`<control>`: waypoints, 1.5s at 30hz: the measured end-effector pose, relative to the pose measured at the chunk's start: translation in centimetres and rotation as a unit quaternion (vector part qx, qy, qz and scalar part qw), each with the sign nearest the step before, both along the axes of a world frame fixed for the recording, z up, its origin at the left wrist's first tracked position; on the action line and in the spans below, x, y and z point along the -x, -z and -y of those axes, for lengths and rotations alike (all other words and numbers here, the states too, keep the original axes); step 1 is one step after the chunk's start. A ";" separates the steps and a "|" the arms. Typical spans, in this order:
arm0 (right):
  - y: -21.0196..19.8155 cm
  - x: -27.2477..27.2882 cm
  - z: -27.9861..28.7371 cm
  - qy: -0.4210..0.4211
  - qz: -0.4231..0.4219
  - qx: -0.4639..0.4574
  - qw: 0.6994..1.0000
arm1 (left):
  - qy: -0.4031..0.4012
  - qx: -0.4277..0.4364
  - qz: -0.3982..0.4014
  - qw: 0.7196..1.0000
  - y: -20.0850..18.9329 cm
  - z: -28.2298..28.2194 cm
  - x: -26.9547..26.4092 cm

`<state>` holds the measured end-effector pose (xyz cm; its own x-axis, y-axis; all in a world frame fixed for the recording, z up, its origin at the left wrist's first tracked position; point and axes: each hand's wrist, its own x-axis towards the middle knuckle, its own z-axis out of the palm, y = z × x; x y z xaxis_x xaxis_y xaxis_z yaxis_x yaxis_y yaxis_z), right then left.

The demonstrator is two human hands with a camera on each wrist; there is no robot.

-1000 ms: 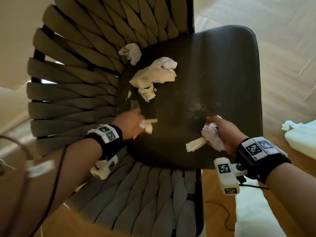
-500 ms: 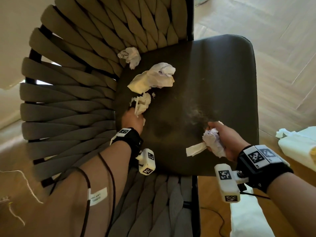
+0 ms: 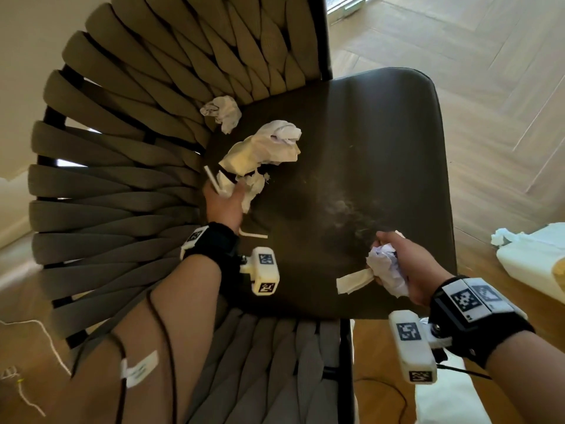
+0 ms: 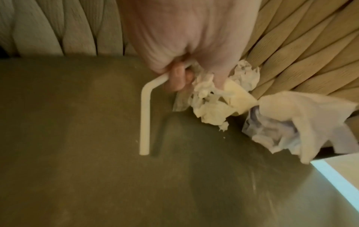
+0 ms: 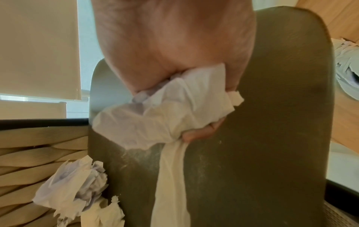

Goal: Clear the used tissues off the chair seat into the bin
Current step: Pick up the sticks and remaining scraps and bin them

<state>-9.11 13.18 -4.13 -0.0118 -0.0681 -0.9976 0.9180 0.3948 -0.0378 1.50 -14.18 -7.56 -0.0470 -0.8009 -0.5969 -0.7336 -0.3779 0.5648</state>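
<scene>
- Wood floor (image 3: 458, 56) in a zigzag pattern lies under and behind the chair, pale and smooth.
- We look down on a chair seat (image 3: 367, 142) that is dark, flat and smooth, with round corners and some pale dusty marks in the middle.
- Thick woven bands (image 3: 122, 185) make the back and sides of the chair; they are soft, ribbed and grey-green, and they fan out on the left.
- Our left hand (image 3: 224, 206) is curled round a small torn tissue (image 3: 253, 188) and a bent white straw (image 4: 144, 116). The straw is thin, stiff and smooth, and its long end hangs over the seat.
- Just beyond that hand, a big crumpled tissue (image 3: 263, 148) lies on the seat at the far left. It is white and cream, lumpy, with many folds.
- A smaller white tissue ball (image 3: 221, 113) sits at the far left edge of the seat, touching the woven bands.
- Our right hand (image 3: 403, 264) is at the near right of the seat. Its fingers are wrapped tight round a scrunched white tissue wad (image 3: 385, 267). One flat strip (image 3: 354, 281) of it sticks out to the left.
- On the floor at the right we see a white plastic bag (image 3: 532, 255) with soft paper sticking out. We cannot tell if it is the bin.
- Black bands with square black-and-white tags sit on both wrists.
</scene>
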 end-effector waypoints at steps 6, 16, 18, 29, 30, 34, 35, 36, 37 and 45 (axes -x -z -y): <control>0.7 0.1 -0.9 -0.007 0.010 -0.002 1.000 | 0.030 0.019 0.113 0.993 1.8 -2.0 3.7; 1.4 0.9 -0.3 -0.002 0.003 0.021 1.000 | 0.070 0.033 0.060 0.995 1.1 -5.5 0.6; 1.7 1.0 -0.5 0.012 0.004 0.026 1.000 | 0.078 0.000 0.027 0.997 0.0 -6.8 0.5; 1.0 1.8 -8.1 0.187 -0.018 0.039 0.981 | 0.289 -0.111 -0.134 0.942 -7.8 -15.7 8.0; 1.0 2.1 -9.7 0.210 -0.029 0.033 0.977 | 0.326 -0.123 -0.137 0.927 -7.8 -17.7 9.2; 2.6 3.7 -18.2 0.318 -0.079 0.000 0.945 | 0.447 -0.211 -0.138 0.858 -6.4 -28.2 14.4; 3.4 4.2 -20.8 0.354 -0.084 -0.006 0.931 | 0.472 -0.226 -0.127 0.843 -5.7 -31.3 15.6; 4.1 4.6 -23.6 0.407 -0.087 -0.010 0.909 | 0.494 -0.236 -0.112 0.829 -4.6 -34.4 16.8; 4.4 5.2 -26.1 0.443 -0.087 -0.025 0.892 | 0.510 -0.246 -0.098 0.818 -3.5 -37.5 17.8; 15.5 7.4 -44.9 0.382 -0.156 -0.250 0.876 | 0.632 -0.208 -0.003 0.746 8.3 -56.9 24.3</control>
